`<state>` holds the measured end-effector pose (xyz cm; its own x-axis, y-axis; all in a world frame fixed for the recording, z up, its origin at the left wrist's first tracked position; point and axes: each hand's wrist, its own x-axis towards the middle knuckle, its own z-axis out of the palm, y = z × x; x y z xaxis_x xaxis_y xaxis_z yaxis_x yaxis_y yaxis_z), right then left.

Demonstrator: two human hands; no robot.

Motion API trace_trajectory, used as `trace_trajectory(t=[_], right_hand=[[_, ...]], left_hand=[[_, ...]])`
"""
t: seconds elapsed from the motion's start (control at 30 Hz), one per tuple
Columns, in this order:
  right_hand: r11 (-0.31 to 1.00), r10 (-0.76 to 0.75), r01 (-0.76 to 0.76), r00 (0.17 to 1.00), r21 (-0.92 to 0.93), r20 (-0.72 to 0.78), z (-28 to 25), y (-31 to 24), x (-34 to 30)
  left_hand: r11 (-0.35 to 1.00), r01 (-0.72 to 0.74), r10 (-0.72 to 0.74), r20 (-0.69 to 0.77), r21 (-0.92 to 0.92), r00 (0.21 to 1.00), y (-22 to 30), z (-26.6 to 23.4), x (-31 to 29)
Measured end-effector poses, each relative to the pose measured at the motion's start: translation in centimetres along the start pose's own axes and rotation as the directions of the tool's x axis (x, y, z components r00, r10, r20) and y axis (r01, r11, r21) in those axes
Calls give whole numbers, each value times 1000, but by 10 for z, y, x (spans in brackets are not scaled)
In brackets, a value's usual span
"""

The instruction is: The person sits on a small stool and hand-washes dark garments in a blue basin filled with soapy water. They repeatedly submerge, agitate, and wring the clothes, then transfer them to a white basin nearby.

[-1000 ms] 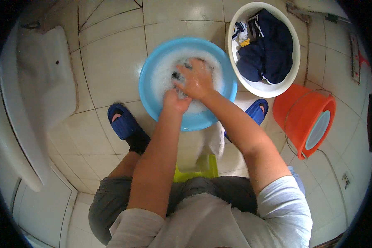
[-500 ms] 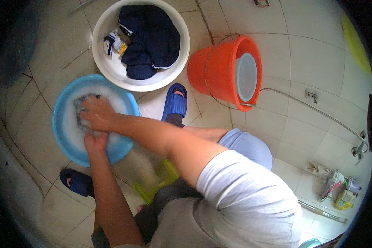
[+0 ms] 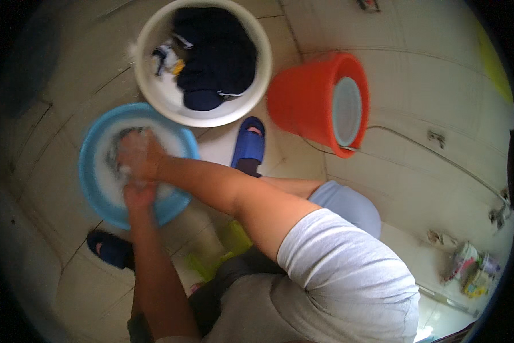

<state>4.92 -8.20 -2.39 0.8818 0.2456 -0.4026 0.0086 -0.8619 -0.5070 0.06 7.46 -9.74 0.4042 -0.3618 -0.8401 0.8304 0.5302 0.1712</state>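
A dark wet cloth [image 3: 120, 150] lies bunched in white suds inside a blue basin [image 3: 91, 188] on the floor. My right hand [image 3: 141, 153] is closed over the cloth from above, its foamy fingers blurred by motion. Just below it, my left hand [image 3: 140, 194] is at the near side of the same cloth, wrist bent. Suds and the right hand cover most of the left fingers. The two hands press close together, and the cloth's full shape is hidden under them.
A white basin [image 3: 262, 86] with dark navy clothing [image 3: 217, 57] and a small patterned cloth [image 3: 166, 60] stands beyond. An orange bucket [image 3: 302, 97] holding a pale basin [image 3: 346, 111] is at right, near a hose [image 3: 440, 150]. My blue slippers [image 3: 249, 143] flank the blue basin.
The whole view has shifted slightly, so things sit a little further right. My right hand has moved over the cloth against the left hand, with more foam on its fingers.
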Motion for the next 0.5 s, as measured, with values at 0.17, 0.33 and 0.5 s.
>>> trace_trajectory(t=[0.17, 0.33, 0.5], right_hand=[[945, 296, -318, 930, 77, 216, -15, -27, 55], [997, -67, 76, 968, 25, -243, -21, -33, -26], [985, -111, 69, 956, -161, -270, -3, -11, 8]], left_hand=[[900, 64, -139, -145, -431, 980, -5, 11, -3], [821, 95, -101, 21, -562, 995, -2, 29, -7], [878, 10, -85, -135, -478, 987, 0, 51, -21]])
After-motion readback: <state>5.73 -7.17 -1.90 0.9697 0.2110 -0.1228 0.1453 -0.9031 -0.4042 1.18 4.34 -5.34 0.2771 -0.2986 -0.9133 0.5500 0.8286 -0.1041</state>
